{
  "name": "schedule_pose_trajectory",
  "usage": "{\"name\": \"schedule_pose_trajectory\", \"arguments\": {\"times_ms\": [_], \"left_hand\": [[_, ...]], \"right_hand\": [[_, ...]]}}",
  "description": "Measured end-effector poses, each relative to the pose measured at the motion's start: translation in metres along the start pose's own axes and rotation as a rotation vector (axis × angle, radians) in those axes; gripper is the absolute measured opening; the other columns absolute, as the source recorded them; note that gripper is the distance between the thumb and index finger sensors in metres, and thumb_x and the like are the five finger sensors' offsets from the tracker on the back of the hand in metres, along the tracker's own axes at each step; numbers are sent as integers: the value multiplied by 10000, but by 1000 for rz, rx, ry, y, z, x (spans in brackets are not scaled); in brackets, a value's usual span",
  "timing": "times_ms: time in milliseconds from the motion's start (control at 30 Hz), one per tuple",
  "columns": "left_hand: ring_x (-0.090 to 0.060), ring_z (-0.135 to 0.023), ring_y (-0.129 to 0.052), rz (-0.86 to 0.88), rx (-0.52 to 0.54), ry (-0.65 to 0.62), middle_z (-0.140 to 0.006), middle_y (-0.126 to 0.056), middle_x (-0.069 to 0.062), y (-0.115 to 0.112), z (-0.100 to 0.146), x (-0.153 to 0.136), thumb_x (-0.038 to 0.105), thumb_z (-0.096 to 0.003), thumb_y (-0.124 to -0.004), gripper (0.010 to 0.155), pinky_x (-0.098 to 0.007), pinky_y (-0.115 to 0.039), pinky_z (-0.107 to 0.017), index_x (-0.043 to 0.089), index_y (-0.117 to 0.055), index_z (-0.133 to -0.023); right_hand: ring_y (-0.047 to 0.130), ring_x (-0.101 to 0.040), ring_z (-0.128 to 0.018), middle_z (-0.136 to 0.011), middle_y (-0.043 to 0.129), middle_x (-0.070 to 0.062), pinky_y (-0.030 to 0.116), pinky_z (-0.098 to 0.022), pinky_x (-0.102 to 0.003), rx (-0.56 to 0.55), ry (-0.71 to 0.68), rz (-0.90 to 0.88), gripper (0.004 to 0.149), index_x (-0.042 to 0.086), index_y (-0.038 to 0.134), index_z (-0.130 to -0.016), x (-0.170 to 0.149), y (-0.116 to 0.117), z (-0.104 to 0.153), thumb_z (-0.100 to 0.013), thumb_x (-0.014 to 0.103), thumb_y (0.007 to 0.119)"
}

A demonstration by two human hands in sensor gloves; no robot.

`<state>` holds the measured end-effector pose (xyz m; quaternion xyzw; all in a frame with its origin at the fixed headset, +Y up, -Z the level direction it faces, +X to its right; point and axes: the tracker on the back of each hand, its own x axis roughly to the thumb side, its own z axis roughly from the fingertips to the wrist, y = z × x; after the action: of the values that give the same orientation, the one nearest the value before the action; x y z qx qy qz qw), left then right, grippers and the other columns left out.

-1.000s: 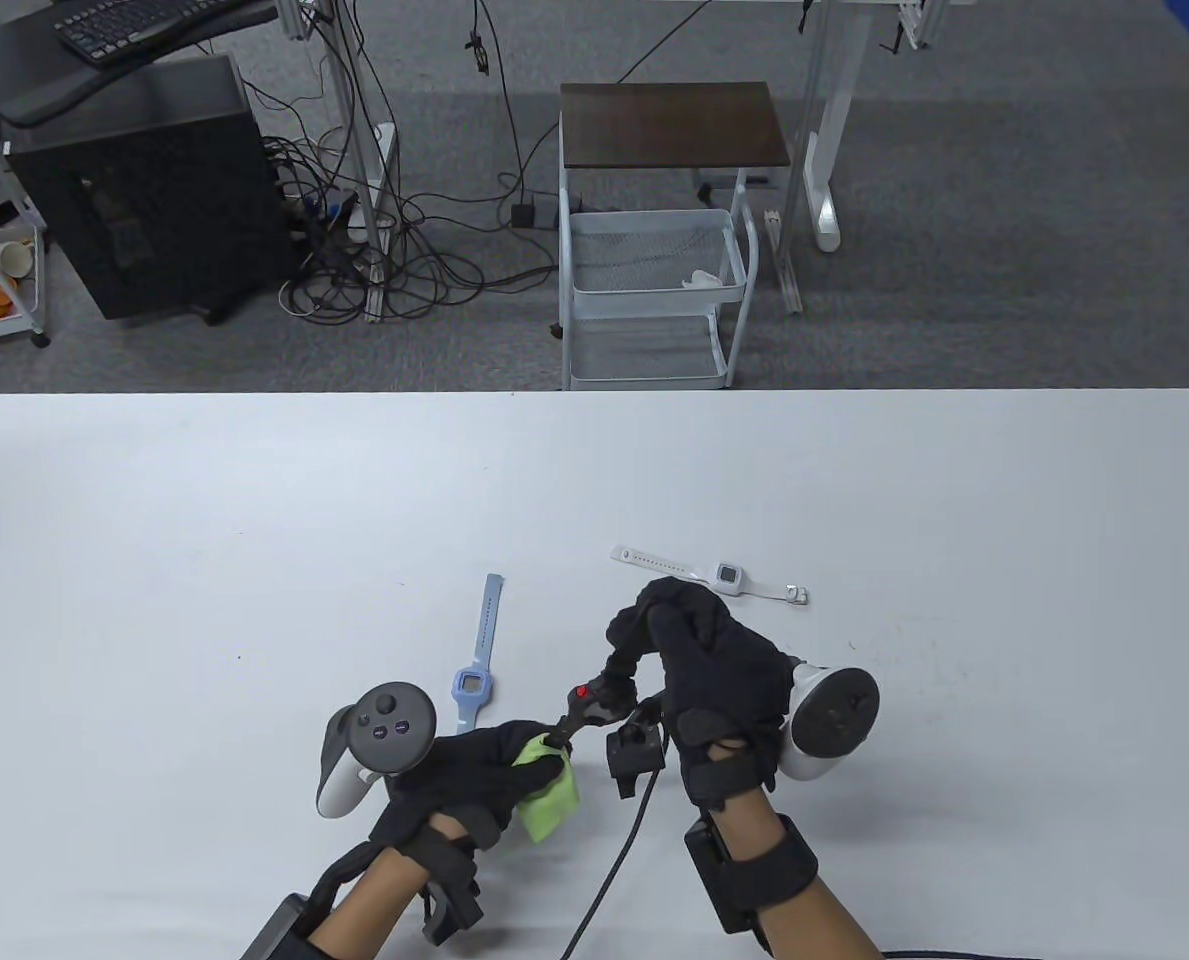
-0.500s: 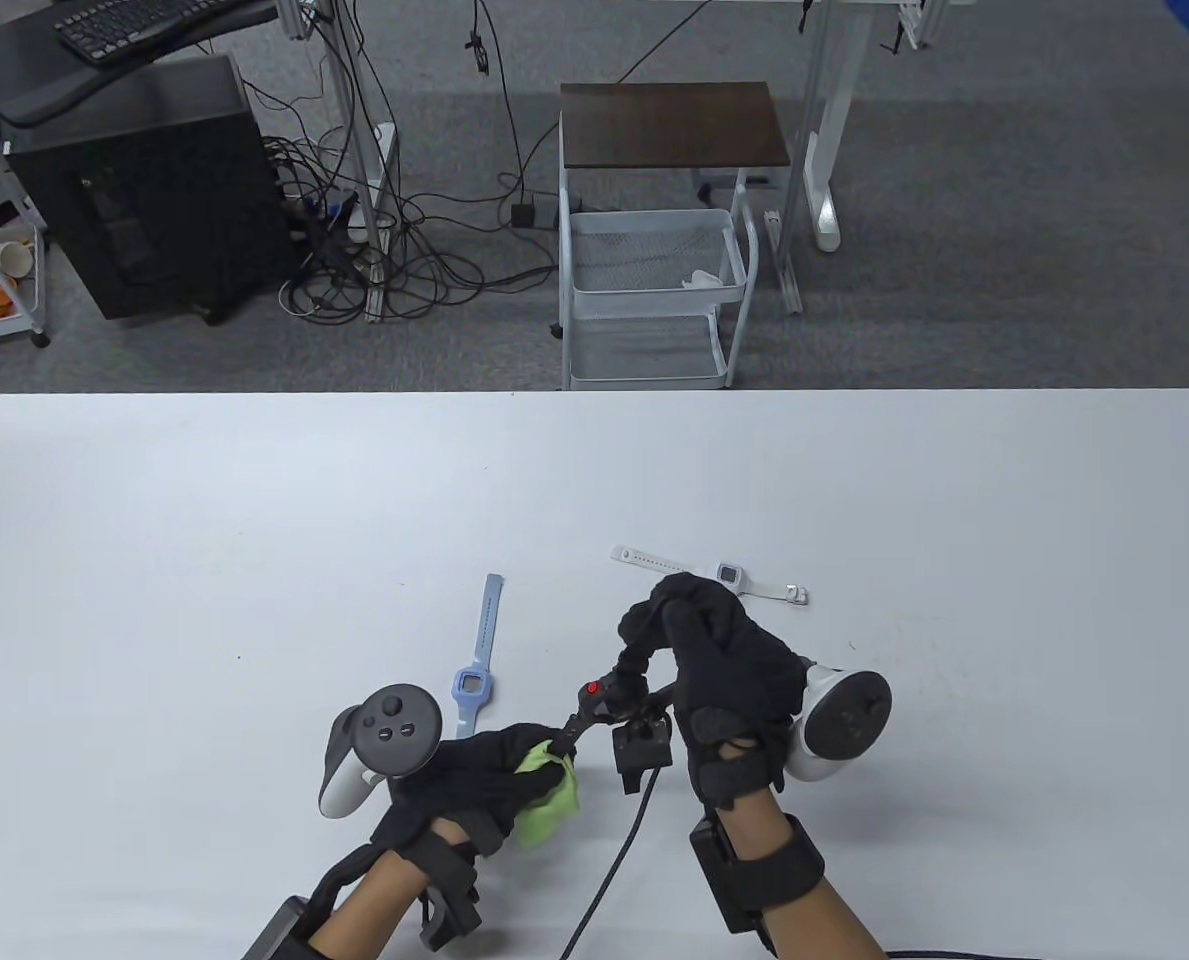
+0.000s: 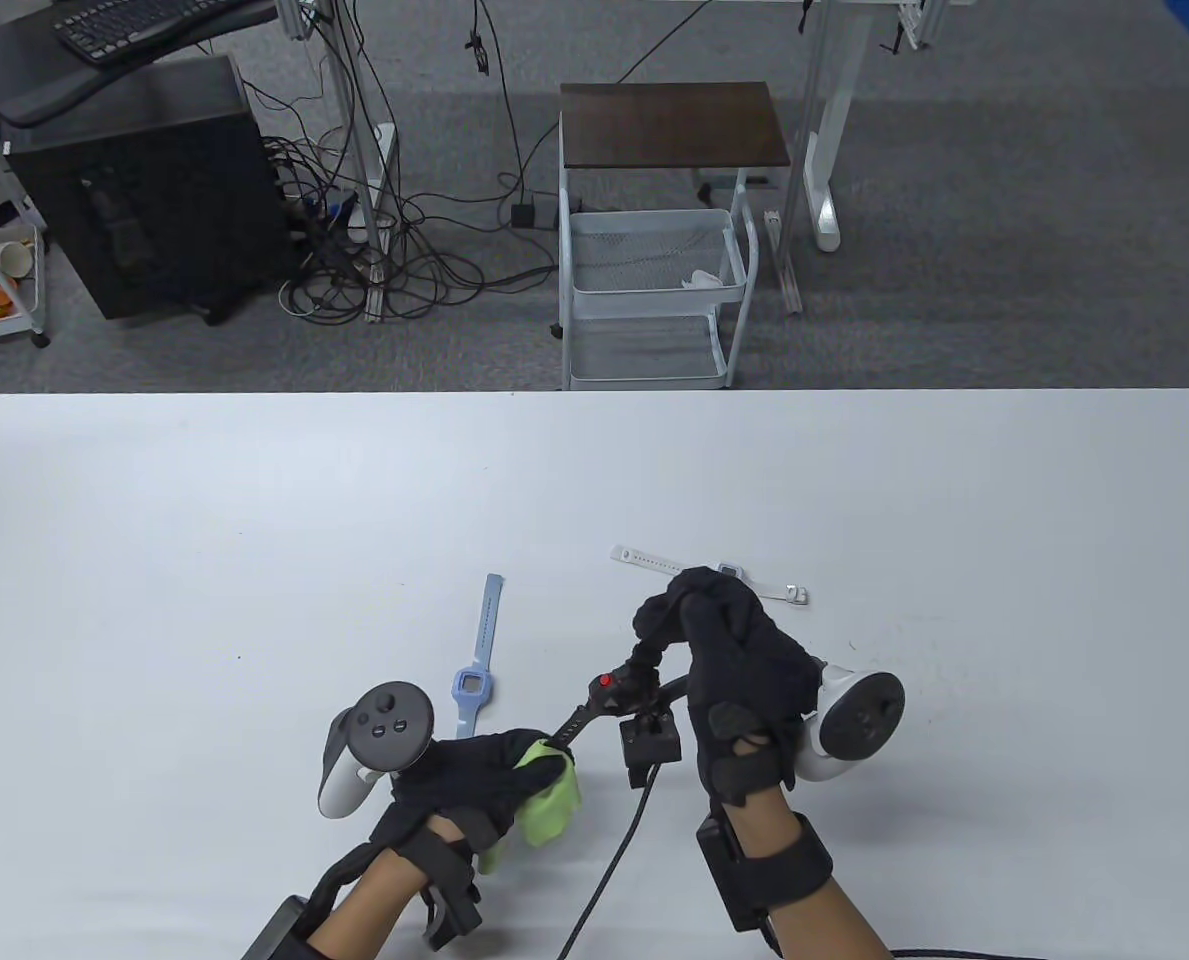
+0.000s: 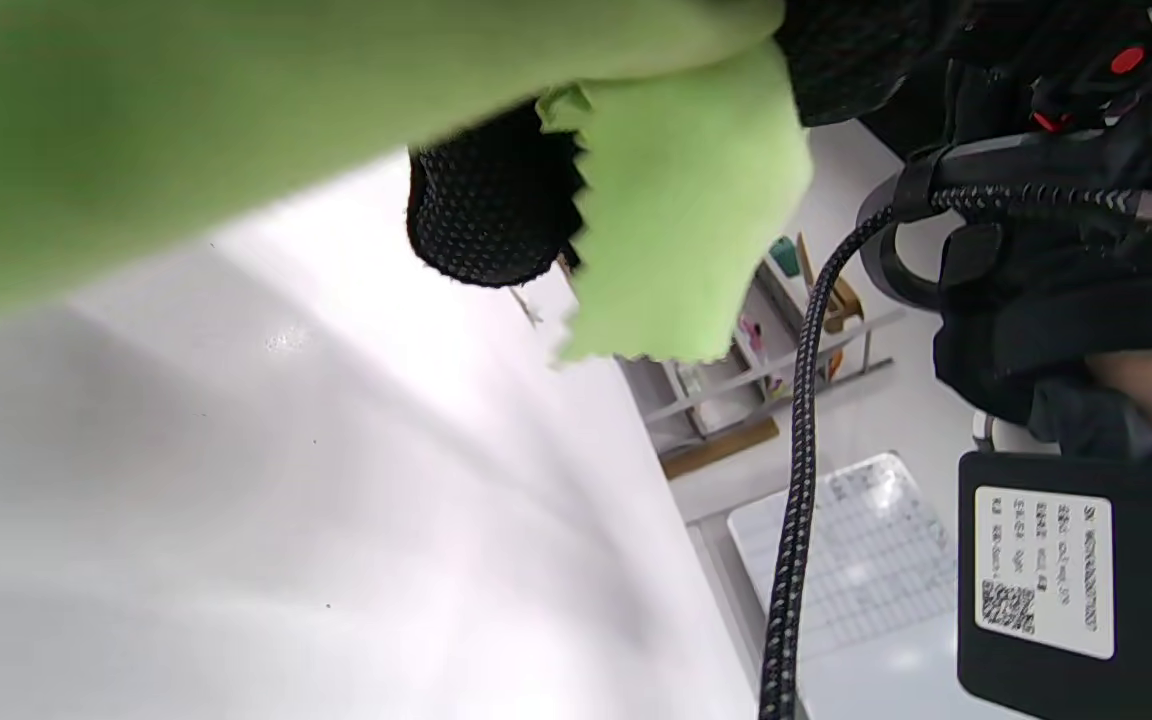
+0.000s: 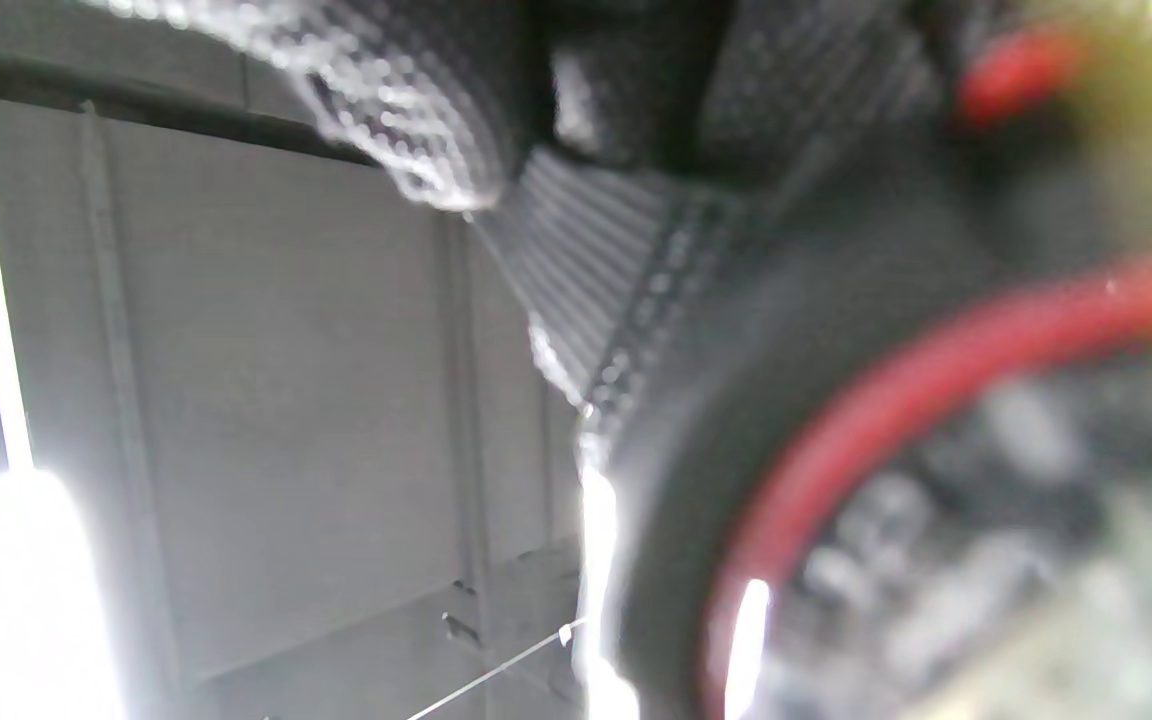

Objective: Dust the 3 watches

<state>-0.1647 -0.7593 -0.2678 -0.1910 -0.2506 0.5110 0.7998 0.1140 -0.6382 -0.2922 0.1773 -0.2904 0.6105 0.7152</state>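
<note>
A black watch with red accents hangs above the table between my two hands. My right hand pinches one end of its strap, fingers curled. My left hand grips a green cloth wrapped round the other strap end. In the left wrist view the green cloth fills the top. The right wrist view shows the black watch close up and blurred. A light blue watch lies flat left of centre. A white watch lies beyond my right hand, partly hidden by it.
A black cable runs from the wrist camera box toward the table's front edge. Beyond the white table's far edge stand a metal cart and a computer tower on the floor.
My right hand has drifted right and slightly away with the black watch, pulling the strap through the cloth. The left hand stays put with the cloth.
</note>
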Motion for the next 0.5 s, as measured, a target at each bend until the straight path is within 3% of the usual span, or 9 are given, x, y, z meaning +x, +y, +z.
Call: {"name": "schedule_pose_trajectory", "arguments": {"times_ms": [67, 200, 300, 500], "left_hand": [[-183, -852, -951, -44, -3, 2, -863, -911, 99, 0, 0, 2, 446, -577, -729, 451, -567, -617, -736, 254, -704, -984], [-184, -721, -970, -58, 10, 7, -774, -934, 77, 2, 2, 4, 459, -578, -726, 447, -587, -587, -735, 236, -720, -966], [-166, -562, -1013, -28, 30, 15, -594, -977, 91, 3, 4, 1, 526, -568, -718, 462, -583, -634, -695, 182, -816, -861], [-135, -410, -1059, -52, 6, -7, -413, -1014, 124, -3, 5, 8, 639, -542, -673, 518, -561, -711, -643, 204, -918, -678]], "right_hand": [[1049, -277, -290, -455, 1080, -76, 738, -442, -569, -2, -13, 7, 367, 130, 891, -693, 1, -1, 0, -430, 365, 788], [1050, -273, -291, -455, 1081, -72, 739, -442, -568, -3, -28, 13, 368, 132, 890, -695, 2, 0, 0, -431, 368, 788], [1049, -275, -291, -455, 1080, -76, 738, -442, -569, -20, -37, -6, 368, 129, 888, -696, 5, -3, -1, -432, 365, 788], [1046, -277, -309, -474, 1074, -75, 731, -458, -570, 3, -62, -2, 368, 132, 880, -710, 13, -4, -2, -441, 365, 785]]}}
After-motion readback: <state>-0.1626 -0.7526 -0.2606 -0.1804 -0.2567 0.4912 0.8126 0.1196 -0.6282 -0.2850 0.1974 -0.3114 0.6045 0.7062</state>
